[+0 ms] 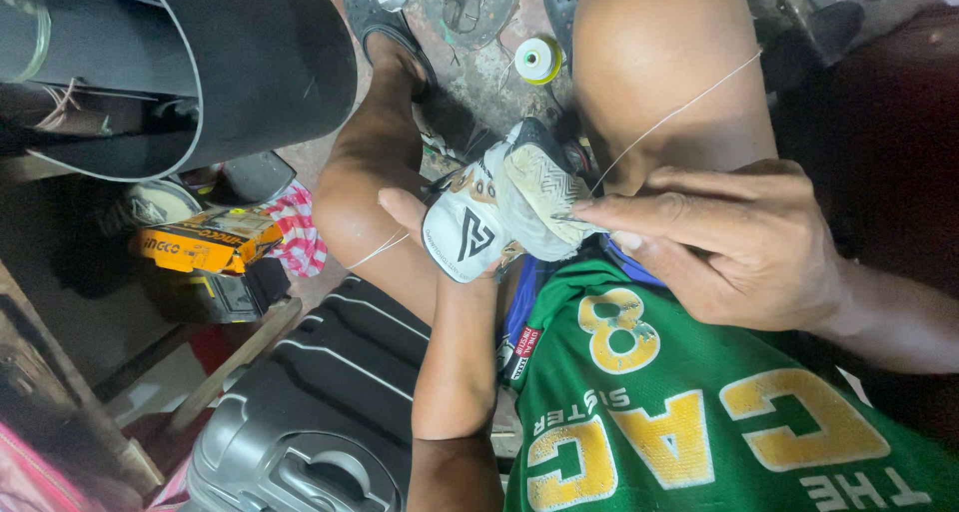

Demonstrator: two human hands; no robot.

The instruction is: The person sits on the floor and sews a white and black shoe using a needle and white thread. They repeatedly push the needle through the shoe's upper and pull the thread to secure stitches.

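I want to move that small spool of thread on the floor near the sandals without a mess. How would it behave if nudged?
The thread spool looks small and probably light, so a slight push would likely shift it. It lies flat, end up, so it should slide rather than roll unless tipped onto its round side. A thread stretches taut across the knee toward the right hand; whether it feeds from this spool cannot be told.

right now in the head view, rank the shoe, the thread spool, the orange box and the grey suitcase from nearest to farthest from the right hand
1. Shoe: touching the right hand, whose fingertips press on its sole, between the knees.
2. Thread spool: on the floor above the shoe, near the top edge.
3. Grey suitcase: lower left, beside the left forearm.
4. Orange box: far left, past the left leg.
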